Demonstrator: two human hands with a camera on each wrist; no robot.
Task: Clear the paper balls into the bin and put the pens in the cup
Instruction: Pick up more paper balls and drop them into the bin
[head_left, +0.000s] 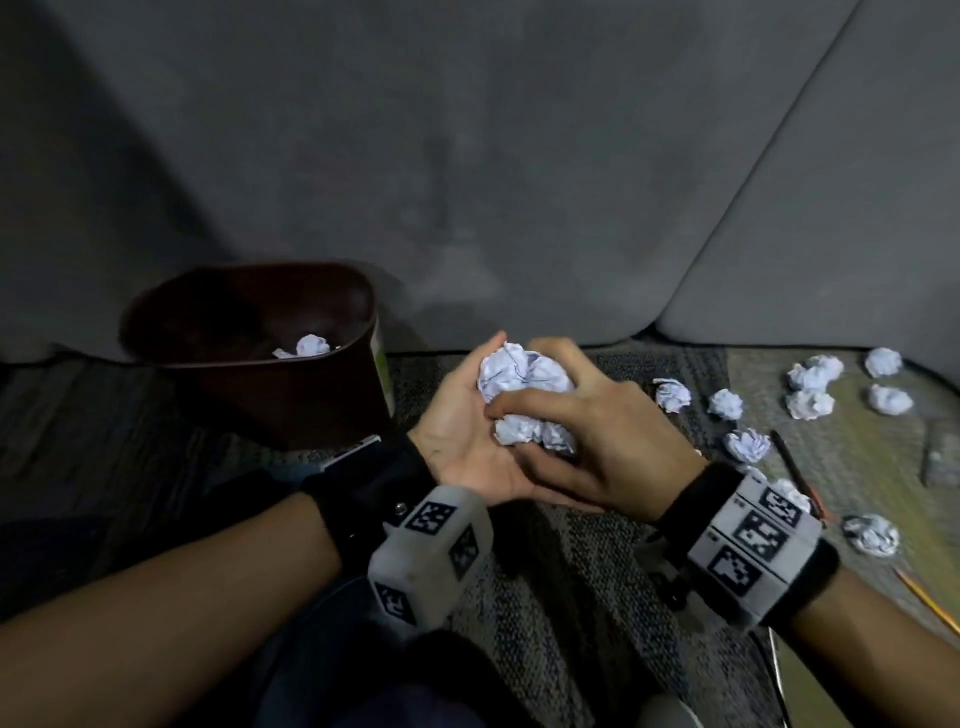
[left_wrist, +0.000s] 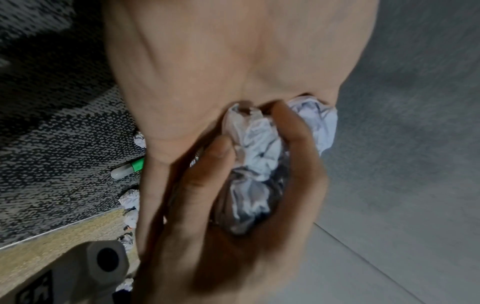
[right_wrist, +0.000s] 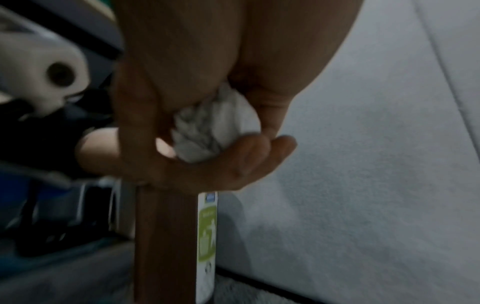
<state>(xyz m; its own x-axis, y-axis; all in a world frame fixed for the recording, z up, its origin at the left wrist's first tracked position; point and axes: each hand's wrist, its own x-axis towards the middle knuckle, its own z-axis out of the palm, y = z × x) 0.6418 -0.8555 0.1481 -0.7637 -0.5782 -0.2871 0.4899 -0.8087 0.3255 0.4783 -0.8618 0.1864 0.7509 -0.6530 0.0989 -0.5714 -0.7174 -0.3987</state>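
Note:
Two crumpled white paper balls, one upper (head_left: 524, 374) and one lower (head_left: 530, 436), sit pressed between both hands above the carpet. My left hand (head_left: 467, 415) lies palm up beneath them with its fingers curled round the upper ball. My right hand (head_left: 592, 415) covers them from the right, fingers wrapped over both. The left wrist view shows the paper balls (left_wrist: 259, 154) squeezed between palm and fingers. The dark brown bin (head_left: 332, 395) stands just left of the hands with one paper ball (head_left: 311, 345) inside. A dark pen (head_left: 795, 467) and a yellow pencil (head_left: 924, 597) lie on the right.
Several loose paper balls (head_left: 810, 402) are scattered on the carpet to the right. A grey block (head_left: 940, 457) lies at the far right. A grey sofa (head_left: 519, 182) fills the back. A green-and-white pen (left_wrist: 128, 167) lies on the carpet. The bin's wall (right_wrist: 166, 246) carries a green label (right_wrist: 207, 232).

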